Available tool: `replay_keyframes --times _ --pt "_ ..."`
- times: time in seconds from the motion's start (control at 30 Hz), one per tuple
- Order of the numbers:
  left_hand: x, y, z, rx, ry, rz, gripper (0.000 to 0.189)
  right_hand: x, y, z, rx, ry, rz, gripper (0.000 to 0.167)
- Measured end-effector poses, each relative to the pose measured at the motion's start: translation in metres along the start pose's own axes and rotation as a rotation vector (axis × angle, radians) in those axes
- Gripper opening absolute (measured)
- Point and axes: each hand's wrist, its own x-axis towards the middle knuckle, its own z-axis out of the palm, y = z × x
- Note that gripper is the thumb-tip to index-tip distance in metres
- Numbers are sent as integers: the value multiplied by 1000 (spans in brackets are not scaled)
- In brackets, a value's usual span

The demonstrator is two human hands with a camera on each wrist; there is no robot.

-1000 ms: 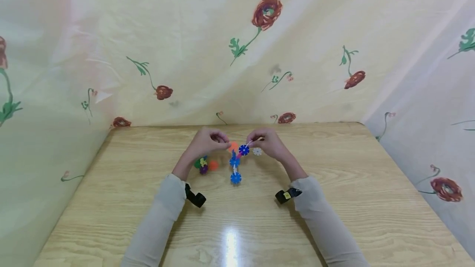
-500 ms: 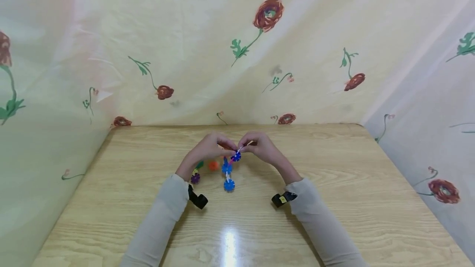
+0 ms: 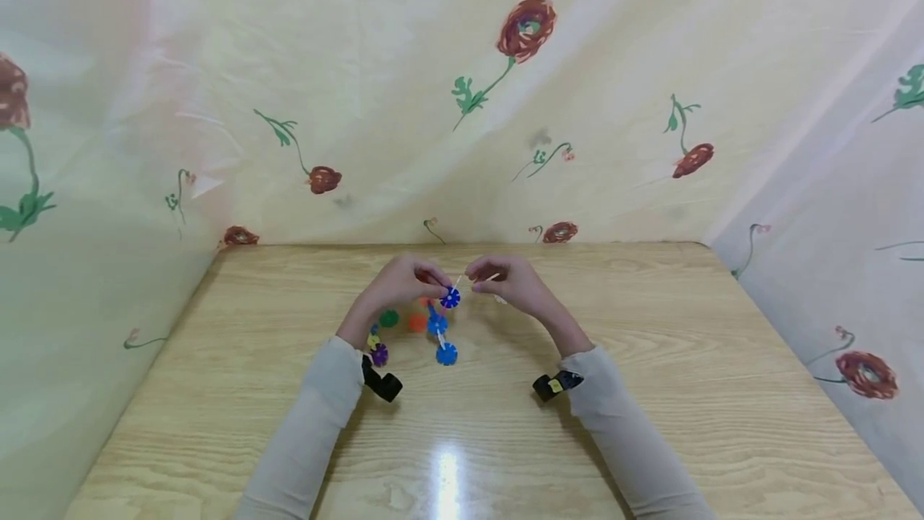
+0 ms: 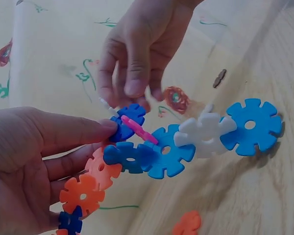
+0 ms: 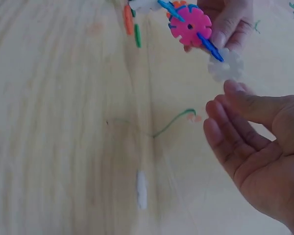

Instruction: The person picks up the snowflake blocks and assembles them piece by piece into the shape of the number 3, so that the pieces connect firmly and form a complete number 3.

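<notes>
My left hand [image 3: 407, 283] pinches a dark blue snowflake disc [image 4: 135, 120] in a chain of slotted plastic discs. From it run a pink disc [image 5: 190, 25], light blue discs [image 4: 167, 151] and a white one [image 4: 206, 134], ending in a light blue disc [image 4: 251, 126]. Orange discs [image 4: 82, 196] of the chain lie against the left fingers. A white disc [image 5: 226, 66] is slotted onto the dark blue one. My right hand [image 5: 264, 142] is just beside that white disc, its thumb and fingers apart with nothing between them.
On the wooden table [image 3: 462, 432] lie an orange disc [image 3: 418, 322], a green disc [image 3: 389, 318] and a white disc [image 5: 141, 190]. Purple [image 3: 378, 355] and yellow pieces show beside the left wrist. A flowered cloth [image 3: 390, 103] stands behind the table.
The hands came together at the dark blue disc with the white disc, then parted slightly. The right hand has let go of the white disc; the chain has shifted a little left.
</notes>
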Motion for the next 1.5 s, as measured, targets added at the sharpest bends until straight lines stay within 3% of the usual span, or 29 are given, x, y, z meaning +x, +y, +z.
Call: replay_keyframes --times 0.13,0.33,0.57,0.8,1.27,1.5 --pt "-1 -1 -3 4 34 -1 8 -3 8 -12 -77 5 30 22" --pt "-2 -2 -6 2 78 -24 8 -7 16 -24 -193 -52 100 22" --pt "-1 -9 -5 -78 74 -18 12 -6 26 -26 -268 -115 179 23" --pt "0 -13 -4 -133 65 -14 14 -7 34 -25 -283 -155 232 27" --pt "1 -13 -4 -164 77 -29 15 -10 39 -20 -285 -113 223 8" --pt "1 -12 -5 -178 101 -42 14 -8 40 -20 -283 -109 247 15"
